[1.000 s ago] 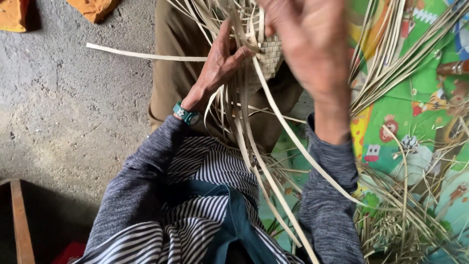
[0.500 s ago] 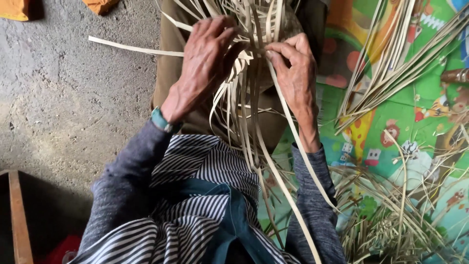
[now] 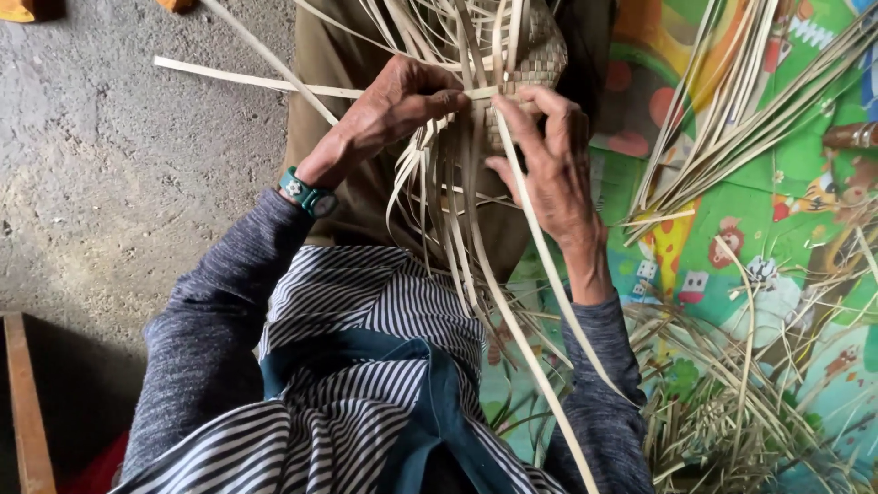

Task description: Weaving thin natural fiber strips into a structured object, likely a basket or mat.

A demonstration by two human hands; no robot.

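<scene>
Up near the top centre of the frame, both hands meet at a half-woven piece of pale strip work [image 3: 530, 55], whose finished checkered patch shows at the upper edge just right of centre. The left hand [image 3: 393, 105] comes in from the left, its fingers curled nearly closed and pinching a flat pale strip [image 3: 247, 80] that runs out horizontally toward the upper left of the frame, over the grey concrete floor [image 3: 110, 183]. The right hand [image 3: 549, 165] sits just beside it on the right, fingers partly bent and spread, fingertips pressed to the loose strands directly below the woven patch; a long strip passes under its fingers and slants down toward the bottom centre. The woven piece lies above and between the two hands, touching both, resting against a brown trouser leg [image 3: 338, 183]. Unwoven strands hang from it in a bundle down the middle of the frame, across a striped garment [image 3: 366, 311]. A teal wristband [image 3: 304, 192] circles the left wrist above a grey sleeve [image 3: 210, 311]. At right, a colourful play mat [image 3: 786, 210] carries a fan of spare strips [image 3: 732, 119] and, lower right, a tangle of thin trimmings [image 3: 732, 402].
</scene>
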